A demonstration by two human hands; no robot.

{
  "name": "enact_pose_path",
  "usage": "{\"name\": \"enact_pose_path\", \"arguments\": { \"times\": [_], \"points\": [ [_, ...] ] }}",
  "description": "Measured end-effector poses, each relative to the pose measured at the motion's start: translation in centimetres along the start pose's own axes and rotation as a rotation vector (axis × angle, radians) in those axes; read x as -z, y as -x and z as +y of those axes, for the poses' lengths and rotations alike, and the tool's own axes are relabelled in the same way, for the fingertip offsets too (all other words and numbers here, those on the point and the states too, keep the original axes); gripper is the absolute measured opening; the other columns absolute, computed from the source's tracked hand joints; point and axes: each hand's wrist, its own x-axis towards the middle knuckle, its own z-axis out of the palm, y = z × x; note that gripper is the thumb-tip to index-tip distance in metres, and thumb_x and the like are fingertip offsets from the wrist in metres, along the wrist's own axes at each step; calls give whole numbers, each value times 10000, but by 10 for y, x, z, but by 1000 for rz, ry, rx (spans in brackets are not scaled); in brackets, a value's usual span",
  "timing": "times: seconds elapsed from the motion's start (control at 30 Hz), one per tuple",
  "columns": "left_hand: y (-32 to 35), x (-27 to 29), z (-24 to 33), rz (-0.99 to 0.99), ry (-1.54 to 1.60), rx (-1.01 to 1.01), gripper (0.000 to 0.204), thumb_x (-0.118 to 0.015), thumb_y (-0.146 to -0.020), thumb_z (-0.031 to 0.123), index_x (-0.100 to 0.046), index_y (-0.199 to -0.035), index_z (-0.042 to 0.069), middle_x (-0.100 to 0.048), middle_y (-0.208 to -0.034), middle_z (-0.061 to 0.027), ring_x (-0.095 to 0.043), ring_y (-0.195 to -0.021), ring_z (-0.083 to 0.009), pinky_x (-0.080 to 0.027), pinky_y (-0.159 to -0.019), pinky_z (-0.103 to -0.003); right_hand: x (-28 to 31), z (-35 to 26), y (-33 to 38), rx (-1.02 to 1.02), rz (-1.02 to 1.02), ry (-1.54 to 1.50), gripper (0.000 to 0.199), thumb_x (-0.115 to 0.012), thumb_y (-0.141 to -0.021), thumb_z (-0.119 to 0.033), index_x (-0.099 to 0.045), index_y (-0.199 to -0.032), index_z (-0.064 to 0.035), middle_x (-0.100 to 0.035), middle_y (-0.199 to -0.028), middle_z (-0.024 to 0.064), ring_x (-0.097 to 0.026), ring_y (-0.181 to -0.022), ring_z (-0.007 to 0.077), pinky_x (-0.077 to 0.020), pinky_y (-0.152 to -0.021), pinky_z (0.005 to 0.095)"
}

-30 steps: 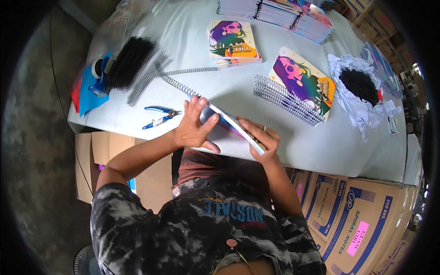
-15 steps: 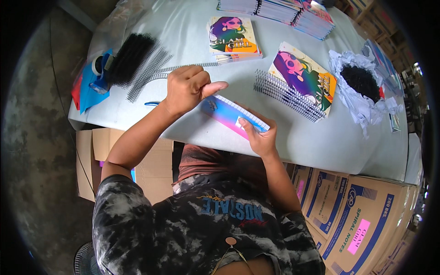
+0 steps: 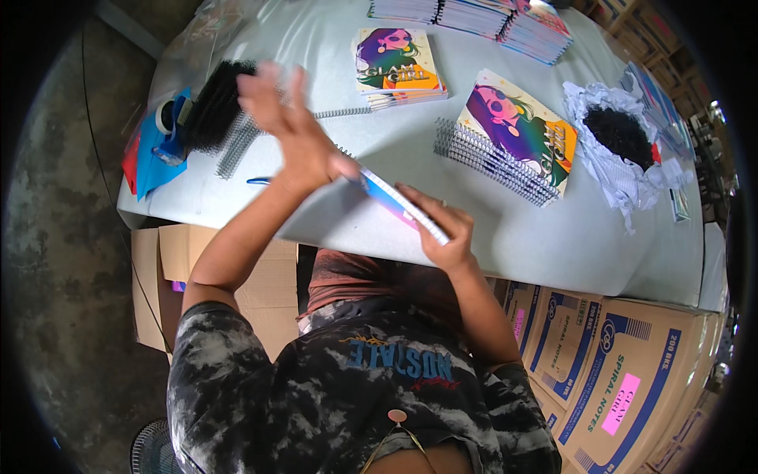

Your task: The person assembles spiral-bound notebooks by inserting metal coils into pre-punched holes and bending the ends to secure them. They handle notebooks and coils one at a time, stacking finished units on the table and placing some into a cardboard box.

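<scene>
My right hand [image 3: 444, 234] grips the near end of a thin notebook [image 3: 397, 205] with a colourful cover, held edge-up at the front edge of the grey table [image 3: 553, 237]. My left hand [image 3: 290, 130] is raised over the table, blurred by motion, with its fingers spread. Its thumb is at the notebook's far end, where a wire spiral [image 3: 344, 150] shows. Whether the left hand grips anything is unclear.
Blue pliers [image 3: 257, 180], loose wire spirals [image 3: 235, 148], a pile of black coils [image 3: 212, 109] and a blue tape dispenser [image 3: 169, 126] lie to the left. Colourful notebooks [image 3: 393, 62] [image 3: 523, 125], wire spirals [image 3: 488, 159] and a white bag of black bits [image 3: 617, 136] lie beyond. Cardboard boxes [image 3: 600, 371] stand below.
My left hand lifted off the notebook's spine and swept up and to the left, its fingers opening. My right hand kept its hold on the notebook, which tilted slightly.
</scene>
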Motion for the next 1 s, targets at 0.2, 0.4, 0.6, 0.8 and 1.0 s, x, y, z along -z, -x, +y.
{"name": "enact_pose_path", "arguments": {
  "times": [0.2, 0.4, 0.6, 0.8, 1.0],
  "points": [
    [41, 3, 2, -55, -25, -275, 1170, -251, -682, 844, -138, -1365, -98, -52, -1396, -373, 30, -1299, -533, 120, -988, -615, 1, 4, 7, 30, 16, 29, 417, -584, -701, 83, -603, -1107, -11, -648, -1037, 121, -653, -893, 244, -521, -748, 303],
    [89, 3, 10, -346, 4, -217, 1202, -263, -671, 849, -110, -1362, -122, 10, -1398, -377, -8, -1314, -505, 49, -1017, -604, -3, 4, 3, 83, 25, 6, 418, -574, -693, 88, -612, -1098, -10, -645, -1041, 130, -650, -906, 248, -515, -766, 308],
    [23, 11, 13, -233, -66, -115, 1112, -212, -746, 800, -212, -1314, -156, -57, -1367, -414, -26, -1269, -573, 88, -976, -649, 1, -2, 1, 62, -40, -12, 391, -574, -713, 60, -614, -1096, -6, -651, -1023, 127, -654, -882, 254, -520, -751, 320],
    [29, 16, 26, -172, -46, -331, 1091, -190, -740, 803, -150, -1369, -87, -27, -1407, -344, 19, -1295, -528, 63, -1023, -594, -2, 1, 6, 48, -28, 5, 436, -558, -692, 80, -615, -1108, -36, -647, -1036, 120, -653, -885, 250, -520, -749, 310],
    [66, 14, 38, -365, 121, -384, 1184, -308, -675, 831, -108, -1370, -107, -213, -1369, -344, -42, -1317, -500, 83, -1017, -595, -2, 7, 1, 134, 14, 2, 421, -562, -695, 100, -606, -1098, -16, -651, -1016, 126, -657, -860, 251, -527, -723, 308]
  ]
}}
